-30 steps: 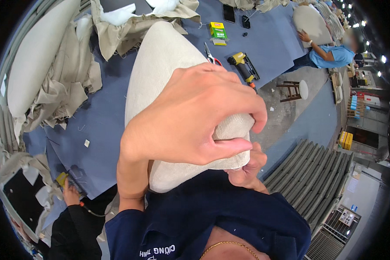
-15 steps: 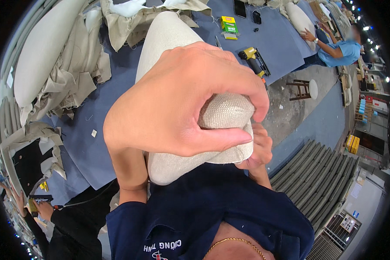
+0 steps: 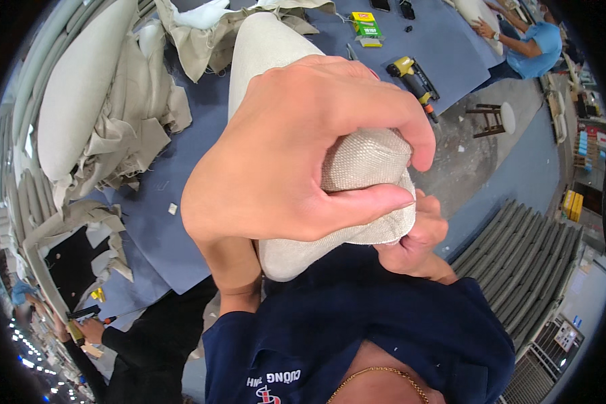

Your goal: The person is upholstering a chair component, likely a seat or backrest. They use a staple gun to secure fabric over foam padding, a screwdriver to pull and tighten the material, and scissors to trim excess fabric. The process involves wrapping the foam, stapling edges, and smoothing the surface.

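The left hand (image 3: 296, 148) is clamped on the beige cushion (image 3: 367, 161), thumb on the near side. The right hand (image 3: 421, 236) meets the cushion's right end (fingertips partly hidden; whether they pinch cannot be told). The cushion is in front of the dark shirt (image 3: 357, 316). Far right, the blue table (image 3: 448, 50) carries a nail gun (image 3: 416, 79).

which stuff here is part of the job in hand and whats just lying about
Part of the job:
beige padded piece
left hand, gripping it
right hand, at its lower edge

Apparently just lying about:
yellow-and-black power tool, untouched, though it may belong
yellow-and-green box
white-topped stool
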### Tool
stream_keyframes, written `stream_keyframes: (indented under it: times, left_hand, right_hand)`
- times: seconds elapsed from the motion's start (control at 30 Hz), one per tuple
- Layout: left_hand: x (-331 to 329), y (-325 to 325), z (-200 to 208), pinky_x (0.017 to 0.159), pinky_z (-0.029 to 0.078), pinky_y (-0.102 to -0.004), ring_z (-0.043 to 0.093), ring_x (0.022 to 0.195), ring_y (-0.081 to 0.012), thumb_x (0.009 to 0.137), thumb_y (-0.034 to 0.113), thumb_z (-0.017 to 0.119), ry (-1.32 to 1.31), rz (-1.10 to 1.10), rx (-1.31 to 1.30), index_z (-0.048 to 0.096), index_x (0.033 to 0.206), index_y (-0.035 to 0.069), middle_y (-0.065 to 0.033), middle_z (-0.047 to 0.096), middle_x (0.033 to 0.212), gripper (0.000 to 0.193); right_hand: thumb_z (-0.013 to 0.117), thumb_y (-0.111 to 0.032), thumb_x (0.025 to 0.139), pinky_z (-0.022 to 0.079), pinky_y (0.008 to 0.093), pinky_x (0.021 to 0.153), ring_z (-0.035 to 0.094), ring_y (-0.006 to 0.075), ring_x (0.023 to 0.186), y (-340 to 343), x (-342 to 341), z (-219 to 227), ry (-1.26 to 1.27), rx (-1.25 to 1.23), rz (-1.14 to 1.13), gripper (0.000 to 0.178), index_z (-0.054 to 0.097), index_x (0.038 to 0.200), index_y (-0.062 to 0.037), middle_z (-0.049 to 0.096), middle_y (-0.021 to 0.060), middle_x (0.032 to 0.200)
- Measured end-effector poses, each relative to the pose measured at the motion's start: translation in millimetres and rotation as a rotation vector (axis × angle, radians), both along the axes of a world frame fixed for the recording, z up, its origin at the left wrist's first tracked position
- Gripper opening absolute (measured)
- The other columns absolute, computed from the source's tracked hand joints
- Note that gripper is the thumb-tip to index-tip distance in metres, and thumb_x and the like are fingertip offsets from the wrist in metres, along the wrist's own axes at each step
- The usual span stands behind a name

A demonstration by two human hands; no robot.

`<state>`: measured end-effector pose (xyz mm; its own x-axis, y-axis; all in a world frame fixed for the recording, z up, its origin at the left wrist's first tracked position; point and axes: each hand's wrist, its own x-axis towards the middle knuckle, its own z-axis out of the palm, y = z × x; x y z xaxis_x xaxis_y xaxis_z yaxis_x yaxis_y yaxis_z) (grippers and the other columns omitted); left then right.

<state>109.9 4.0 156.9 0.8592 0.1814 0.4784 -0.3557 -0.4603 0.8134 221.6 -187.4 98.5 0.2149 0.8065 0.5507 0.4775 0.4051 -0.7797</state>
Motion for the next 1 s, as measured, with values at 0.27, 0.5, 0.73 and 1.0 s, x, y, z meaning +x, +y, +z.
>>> stream_keyframes:
  times: [0.27, 0.5, 0.73, 1.0]
  left_hand:
    - [-9.5, 1.2, 14.3, 0.096, 0.042, -0.0451, 0.069, 0.088, -0.0267, 0.060, 0.007, 0.087, 0.004, 0.010, 0.087, 0.072, 0.089, 0.005, -0.0069, 0.072, 0.086, 0.033]
    - [-2.9, -0.5, 18.7, 0.098, 0.041, -0.0466, 0.069, 0.089, -0.0272, 0.056, 0.008, 0.089, 0.088, 0.015, 0.129, 0.072, 0.088, 0.006, -0.0055, 0.072, 0.085, 0.036]
    - [-13.3, 4.1, 27.4, 0.103, 0.039, -0.0494, 0.068, 0.093, -0.0263, 0.054, 0.012, 0.093, 0.157, 0.010, 0.172, 0.072, 0.089, 0.007, -0.0043, 0.072, 0.088, 0.041]
    - [-16.2, -2.7, 19.5, 0.101, 0.042, -0.0460, 0.068, 0.093, -0.0252, 0.057, 0.017, 0.092, 0.110, 0.048, 0.161, 0.070, 0.090, 0.011, -0.0026, 0.071, 0.090, 0.040]
  right_hand:
    - [0.077, -0.009, 0.077, 0.043, 0.0336, 0.044, 0.059, 0.0239, 0.047, 4.7, 33.9, 3.4, -0.204, -0.014, 0.198, 0.012, 0.071, 0.084, 0.0000, 0.065, 0.0089, 0.066]
    - [0.073, -0.006, 0.083, 0.043, 0.0375, 0.046, 0.057, 0.0276, 0.048, 3.8, 39.5, 8.8, -0.098, -0.101, 0.272, 0.013, 0.064, 0.075, -0.0022, 0.060, 0.0081, 0.063]
    - [0.073, -0.007, 0.083, 0.041, 0.0398, 0.046, 0.056, 0.0300, 0.049, 7.9, 42.0, 18.9, -0.108, -0.160, 0.356, 0.017, 0.061, 0.072, -0.0030, 0.055, 0.0077, 0.060]
    - [0.071, -0.011, 0.086, 0.039, 0.0396, 0.045, 0.055, 0.0295, 0.048, 19.1, 51.3, 14.7, -0.099, -0.129, 0.474, 0.022, 0.059, 0.069, -0.0035, 0.054, 0.0071, 0.059]
